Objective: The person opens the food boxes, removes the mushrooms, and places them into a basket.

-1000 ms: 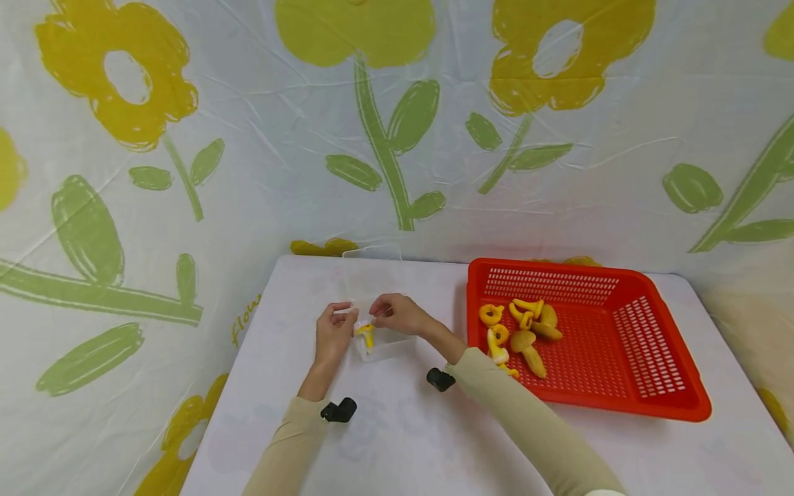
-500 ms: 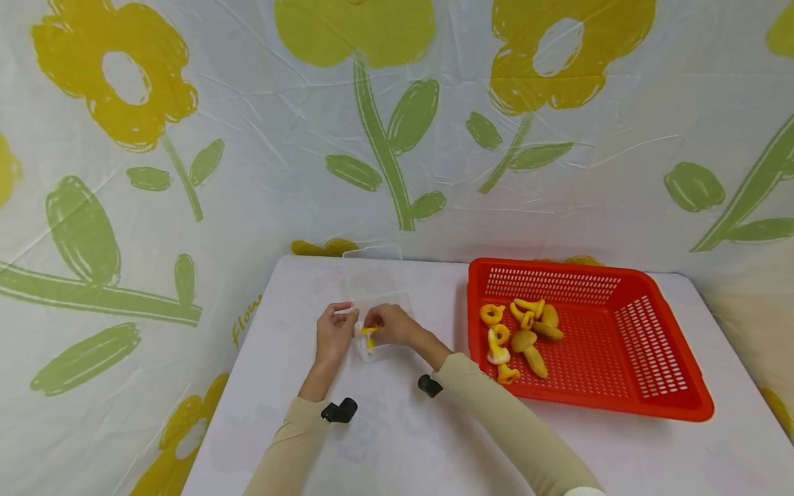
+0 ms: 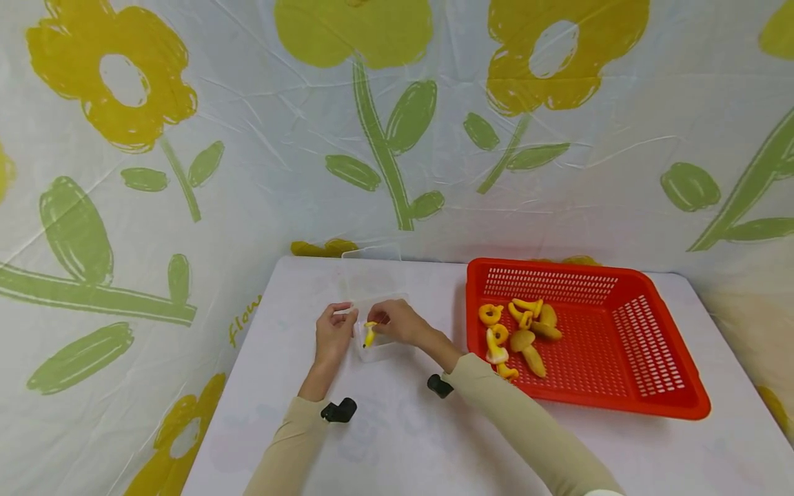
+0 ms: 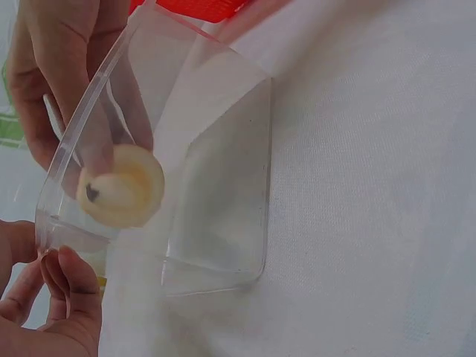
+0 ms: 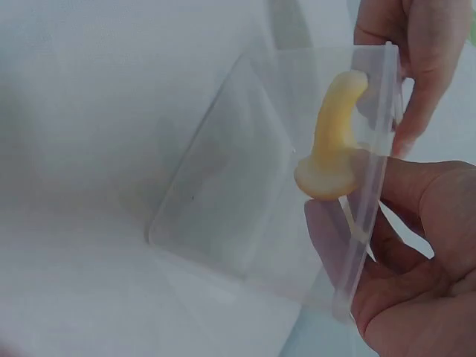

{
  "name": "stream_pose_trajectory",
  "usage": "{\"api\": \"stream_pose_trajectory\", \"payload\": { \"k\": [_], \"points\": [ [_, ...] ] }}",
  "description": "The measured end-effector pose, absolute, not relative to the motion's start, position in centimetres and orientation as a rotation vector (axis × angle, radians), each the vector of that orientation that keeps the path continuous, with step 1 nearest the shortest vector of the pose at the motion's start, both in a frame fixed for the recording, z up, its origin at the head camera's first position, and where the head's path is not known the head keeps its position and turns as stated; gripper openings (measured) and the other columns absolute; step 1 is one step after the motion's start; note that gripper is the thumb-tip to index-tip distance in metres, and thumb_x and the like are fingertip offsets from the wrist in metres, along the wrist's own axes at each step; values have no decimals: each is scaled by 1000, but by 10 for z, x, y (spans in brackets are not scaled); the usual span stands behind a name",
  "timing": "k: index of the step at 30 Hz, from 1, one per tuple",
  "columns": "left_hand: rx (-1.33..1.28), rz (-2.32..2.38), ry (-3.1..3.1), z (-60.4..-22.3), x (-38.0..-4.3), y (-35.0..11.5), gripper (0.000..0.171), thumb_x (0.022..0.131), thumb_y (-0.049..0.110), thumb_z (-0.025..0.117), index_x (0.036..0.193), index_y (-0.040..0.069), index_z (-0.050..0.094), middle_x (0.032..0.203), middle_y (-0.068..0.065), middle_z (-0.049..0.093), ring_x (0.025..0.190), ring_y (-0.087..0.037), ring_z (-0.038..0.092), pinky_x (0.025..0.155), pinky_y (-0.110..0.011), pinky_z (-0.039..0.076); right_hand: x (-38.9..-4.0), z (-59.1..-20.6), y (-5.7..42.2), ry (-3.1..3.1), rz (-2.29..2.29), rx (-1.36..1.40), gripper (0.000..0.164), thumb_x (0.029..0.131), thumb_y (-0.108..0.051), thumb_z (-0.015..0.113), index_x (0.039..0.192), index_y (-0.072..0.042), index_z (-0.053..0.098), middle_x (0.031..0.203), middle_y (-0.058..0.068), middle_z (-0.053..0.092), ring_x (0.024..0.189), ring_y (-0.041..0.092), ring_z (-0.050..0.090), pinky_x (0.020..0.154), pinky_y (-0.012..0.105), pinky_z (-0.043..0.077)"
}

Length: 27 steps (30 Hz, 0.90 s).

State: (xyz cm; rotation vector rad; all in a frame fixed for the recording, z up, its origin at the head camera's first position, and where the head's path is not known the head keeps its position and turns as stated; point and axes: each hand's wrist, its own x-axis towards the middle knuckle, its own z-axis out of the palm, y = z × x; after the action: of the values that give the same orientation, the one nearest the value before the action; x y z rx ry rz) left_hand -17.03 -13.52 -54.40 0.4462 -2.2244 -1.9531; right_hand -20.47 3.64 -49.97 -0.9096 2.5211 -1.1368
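Observation:
A small yellow mushroom [image 3: 369,337] with a pale cap hangs between the thumb and fingers of my right hand [image 3: 400,322]. In the right wrist view the mushroom [image 5: 336,130] shows behind the clear wall, its cap by the fingertips and its stem pointing away. The clear plastic box [image 3: 386,354] stands open on the table under that hand. My left hand [image 3: 335,335] pinches the box's left rim at a corner. Through the wall of the box [image 4: 223,175], the left wrist view shows the mushroom [image 4: 141,197] end-on, with a dark spot on its stem end.
A clear lid [image 3: 372,272] stands raised behind the box. To the right, a red plastic basket [image 3: 620,406] holds several yellow mushrooms [image 3: 498,351] and brown mushrooms [image 3: 530,353] along its left side. A flower-print cloth [image 3: 260,172] hangs behind the white table [image 3: 384,441].
My right hand dipped toward the box, then shifted slightly right. The mushroom has turned, its lower end now pointing down and left. My left hand has stayed at the rim.

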Motion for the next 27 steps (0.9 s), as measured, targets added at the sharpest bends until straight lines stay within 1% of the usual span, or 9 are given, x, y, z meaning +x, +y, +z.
{"api": "stream_pose_trajectory", "payload": {
  "k": [3,6,11,16,23,27],
  "points": [
    [448,-1955,-2225,-544,-170,-135,26,97,8,70,119,-5,66,81,-11,66,56,-8,52,53,-16,45,-206,-496,43,2527,-1137,-913,7,90,5,72,97,4,72,88,10,69,81,18,58,76,27,51],
    [451,-1949,-2229,-543,-169,-135,26,97,9,70,119,-4,66,83,-14,67,58,-10,53,53,-17,46,-209,-493,49,2532,-1145,-882,8,91,2,73,99,2,72,91,8,69,83,18,59,80,27,53],
    [458,-1937,-2244,-543,-169,-135,24,97,10,70,118,-1,67,83,-11,66,59,-10,53,54,-17,46,-212,-483,64,2500,-1162,-778,12,94,-5,72,106,-1,72,95,6,69,89,21,61,84,28,56],
    [442,-1937,-2244,-543,-170,-137,25,97,10,70,119,-3,66,82,-10,66,58,-6,53,54,-17,45,-211,-469,84,2440,-1207,-728,18,97,-9,70,114,-2,71,104,8,69,97,24,62,87,29,57],
    [438,-1957,-2231,-545,-171,-137,28,97,9,69,121,-5,65,81,-9,65,57,-5,52,53,-17,45,-213,-457,113,2338,-1383,-669,22,99,-11,69,117,2,69,107,15,69,97,30,66,84,29,58],
    [441,-1952,-2237,-545,-172,-137,28,97,9,69,121,-6,65,82,-9,65,58,-5,52,53,-16,45,-215,-451,132,2351,-1401,-564,24,100,-13,68,120,-1,69,109,14,70,99,29,66,86,31,58]
  ]
}}
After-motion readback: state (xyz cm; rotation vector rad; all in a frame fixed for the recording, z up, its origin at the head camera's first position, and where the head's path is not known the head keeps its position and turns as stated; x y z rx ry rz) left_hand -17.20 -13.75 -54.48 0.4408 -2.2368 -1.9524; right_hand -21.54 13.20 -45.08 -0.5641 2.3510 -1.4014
